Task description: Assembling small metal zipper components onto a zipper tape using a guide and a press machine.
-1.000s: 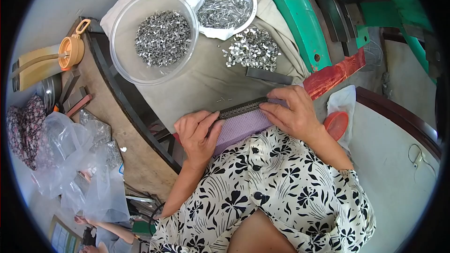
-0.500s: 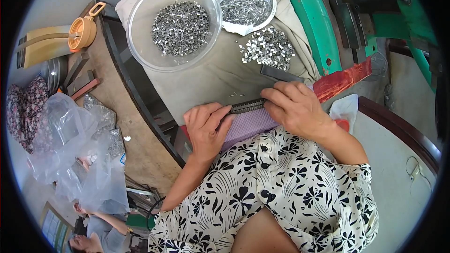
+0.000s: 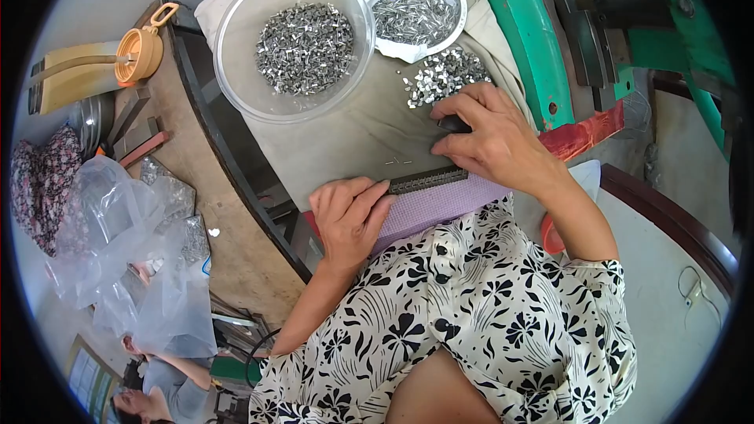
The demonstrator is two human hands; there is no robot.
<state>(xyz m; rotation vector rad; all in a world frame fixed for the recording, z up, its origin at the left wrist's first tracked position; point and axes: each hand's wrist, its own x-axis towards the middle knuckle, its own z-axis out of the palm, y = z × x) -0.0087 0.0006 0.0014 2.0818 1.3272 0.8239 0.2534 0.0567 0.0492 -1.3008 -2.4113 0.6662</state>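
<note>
A dark slotted metal strip (image 3: pixel 428 180) lies along the far edge of a lilac woven cloth pad (image 3: pixel 424 208) in front of me. My left hand (image 3: pixel 349 212) pinches the strip's left end between thumb and fingers. Beyond the strip's right end, my right hand (image 3: pixel 495 137) is closed round a dark flat bar (image 3: pixel 453 123), most of which the hand hides. Past that bar lies a loose pile of small silvery metal pieces (image 3: pixel 440 78). A few thin pins (image 3: pixel 398 162) rest on the cloth just beyond the strip.
A clear plastic tub (image 3: pixel 236 82) of small metal parts and a paper-lined bowl (image 3: pixel 459 20) of pins stand at the back. Green machinery (image 3: pixel 518 39) rises on the right. Plastic bags (image 3: pixel 149 267) cover the left bench. Another person (image 3: pixel 169 389) sits at lower left.
My right hand has left the strip's right end, moved away from me and taken hold of the dark bar. My left hand stays in place on the strip.
</note>
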